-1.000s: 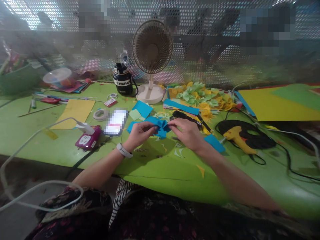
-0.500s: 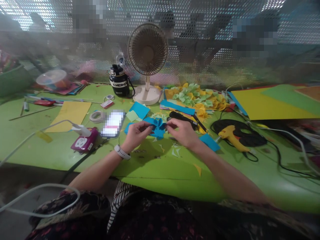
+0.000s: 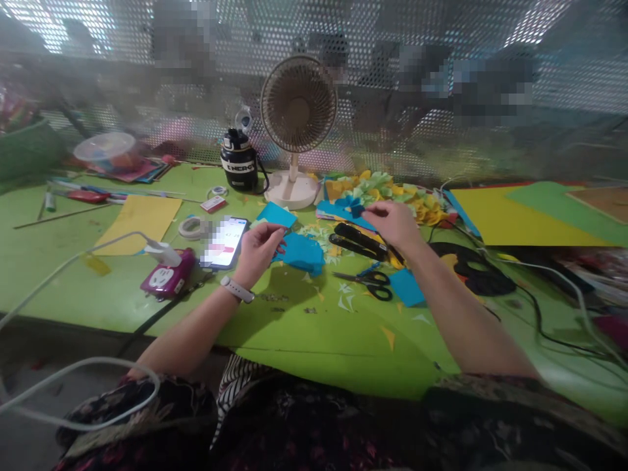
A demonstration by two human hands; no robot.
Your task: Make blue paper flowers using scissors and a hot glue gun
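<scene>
My right hand (image 3: pixel 395 226) pinches a blue paper flower (image 3: pixel 349 204) by its edge, over a blue paper strip (image 3: pixel 338 216) in front of the heap of yellow and green paper flowers (image 3: pixel 387 190). Curled fingers close my left hand (image 3: pixel 262 248) just left of a stack of blue paper squares (image 3: pixel 303 252); whether anything small is in its fingertips is hidden. Between the hands lie a black stapler (image 3: pixel 358 242) and open black-handled scissors (image 3: pixel 370 282). Another blue paper square (image 3: pixel 407 288) rests below my right wrist.
A fan (image 3: pixel 299 108) and a black bottle (image 3: pixel 239 163) stand at the back. A phone (image 3: pixel 226 242), tape roll (image 3: pixel 191 227) and purple power socket (image 3: pixel 169 275) lie left. A yellow glue gun (image 3: pixel 449 263), partly behind my right arm, and cables are right. Paper scraps (image 3: pixel 346 301) litter the front.
My right hand has carried the blue flower away from my left hand, up and right toward the flower heap. The scissors and blue stack are now uncovered. My left hand has drawn back slightly.
</scene>
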